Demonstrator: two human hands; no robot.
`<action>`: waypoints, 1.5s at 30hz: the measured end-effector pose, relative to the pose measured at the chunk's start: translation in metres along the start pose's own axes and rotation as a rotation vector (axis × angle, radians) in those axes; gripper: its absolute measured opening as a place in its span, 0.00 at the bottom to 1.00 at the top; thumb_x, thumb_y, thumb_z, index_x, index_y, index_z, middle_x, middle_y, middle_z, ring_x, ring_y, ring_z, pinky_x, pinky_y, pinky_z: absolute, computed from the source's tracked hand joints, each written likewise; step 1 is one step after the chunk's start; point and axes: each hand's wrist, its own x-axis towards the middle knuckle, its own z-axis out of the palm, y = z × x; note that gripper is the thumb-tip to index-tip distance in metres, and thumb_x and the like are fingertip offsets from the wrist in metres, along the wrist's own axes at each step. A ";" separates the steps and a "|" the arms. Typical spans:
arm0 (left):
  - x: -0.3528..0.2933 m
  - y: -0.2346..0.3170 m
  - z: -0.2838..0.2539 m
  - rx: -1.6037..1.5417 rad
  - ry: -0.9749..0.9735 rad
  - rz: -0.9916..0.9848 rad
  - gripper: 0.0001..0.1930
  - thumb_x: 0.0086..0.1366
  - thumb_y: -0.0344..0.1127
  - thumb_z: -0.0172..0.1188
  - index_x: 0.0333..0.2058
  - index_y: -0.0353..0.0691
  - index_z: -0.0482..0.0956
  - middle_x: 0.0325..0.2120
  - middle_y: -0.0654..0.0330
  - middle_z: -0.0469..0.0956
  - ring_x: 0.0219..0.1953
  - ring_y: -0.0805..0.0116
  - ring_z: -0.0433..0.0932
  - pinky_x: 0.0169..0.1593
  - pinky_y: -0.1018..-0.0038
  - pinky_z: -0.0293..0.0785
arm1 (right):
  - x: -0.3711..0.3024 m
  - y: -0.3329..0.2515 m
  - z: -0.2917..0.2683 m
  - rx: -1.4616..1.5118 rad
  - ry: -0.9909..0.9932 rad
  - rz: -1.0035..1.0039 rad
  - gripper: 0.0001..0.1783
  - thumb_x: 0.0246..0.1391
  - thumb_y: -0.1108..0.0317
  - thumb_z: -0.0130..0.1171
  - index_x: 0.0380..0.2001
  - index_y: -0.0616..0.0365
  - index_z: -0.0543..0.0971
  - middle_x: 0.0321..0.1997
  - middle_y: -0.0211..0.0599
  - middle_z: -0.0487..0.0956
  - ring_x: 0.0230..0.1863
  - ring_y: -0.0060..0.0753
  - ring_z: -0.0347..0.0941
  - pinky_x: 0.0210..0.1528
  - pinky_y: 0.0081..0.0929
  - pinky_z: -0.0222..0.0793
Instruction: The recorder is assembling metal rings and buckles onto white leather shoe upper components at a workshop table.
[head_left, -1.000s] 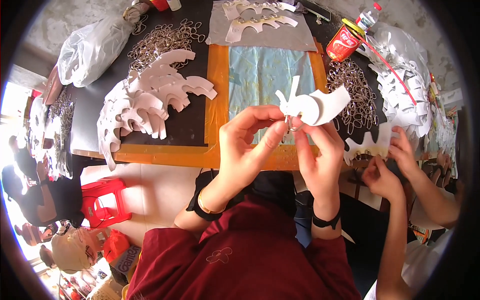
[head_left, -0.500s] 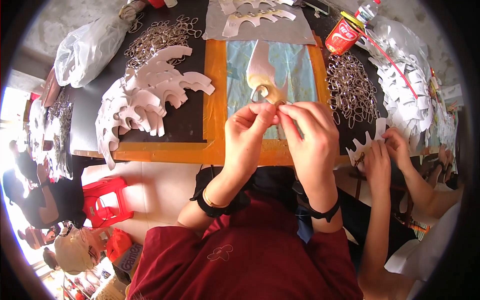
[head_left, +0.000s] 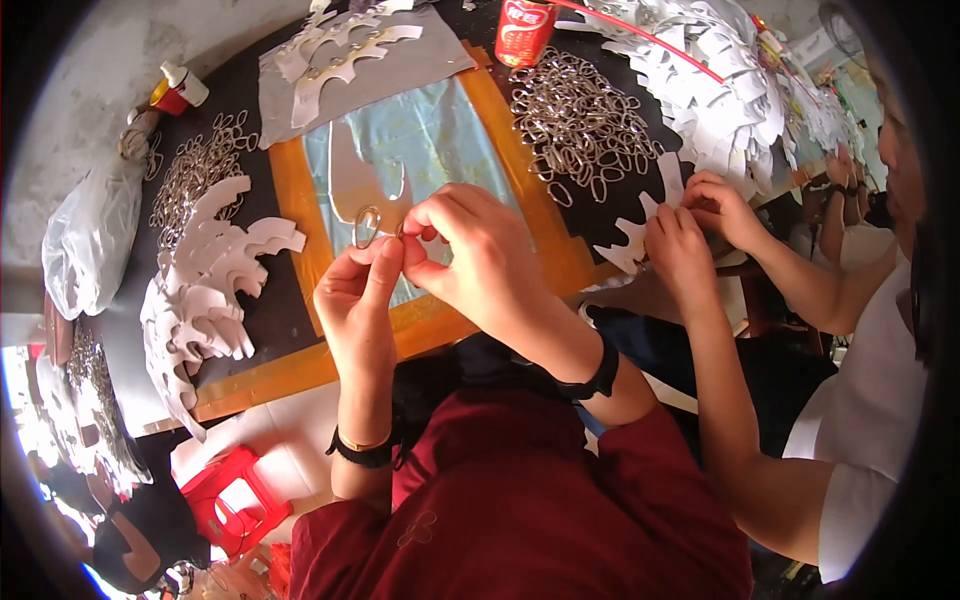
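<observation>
Left grip (head_left: 358,300), right grip (head_left: 478,245) both pinched

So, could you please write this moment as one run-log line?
left hand: pinching white cutout | right hand: at its near edge | cutout: bears metal ring | nearby: ring pile

On the red can (head_left: 523,35), which stands at the far side of the bench (head_left: 275,315), there is a printed label with large pale characters; the smaller print below is too small to read.
</observation>
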 end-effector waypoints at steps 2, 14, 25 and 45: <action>0.001 0.001 -0.001 0.061 0.007 0.024 0.04 0.61 0.28 0.58 0.33 0.32 0.77 0.32 0.60 0.78 0.34 0.78 0.74 0.42 0.81 0.69 | -0.001 0.002 0.000 0.046 -0.021 0.052 0.11 0.34 0.77 0.64 0.23 0.57 0.72 0.22 0.32 0.73 0.25 0.31 0.71 0.28 0.27 0.68; 0.006 -0.003 -0.006 -0.021 0.035 0.057 0.04 0.61 0.27 0.58 0.28 0.35 0.74 0.28 0.60 0.78 0.31 0.76 0.76 0.40 0.78 0.72 | -0.006 -0.002 -0.013 0.420 -0.084 0.247 0.06 0.46 0.72 0.64 0.29 0.60 0.79 0.25 0.32 0.77 0.24 0.20 0.71 0.26 0.18 0.66; -0.006 0.007 0.015 0.297 0.113 0.225 0.05 0.60 0.28 0.60 0.29 0.32 0.76 0.31 0.60 0.79 0.33 0.80 0.74 0.39 0.82 0.70 | -0.008 -0.010 -0.013 0.046 0.104 -0.004 0.08 0.38 0.77 0.64 0.26 0.58 0.76 0.23 0.32 0.73 0.25 0.32 0.72 0.26 0.26 0.68; -0.007 0.010 0.016 0.263 0.079 0.259 0.02 0.59 0.23 0.59 0.30 0.29 0.76 0.35 0.54 0.78 0.33 0.76 0.75 0.37 0.82 0.72 | -0.009 -0.011 -0.020 0.150 0.055 0.015 0.10 0.42 0.79 0.62 0.31 0.60 0.76 0.27 0.36 0.75 0.25 0.37 0.74 0.25 0.28 0.70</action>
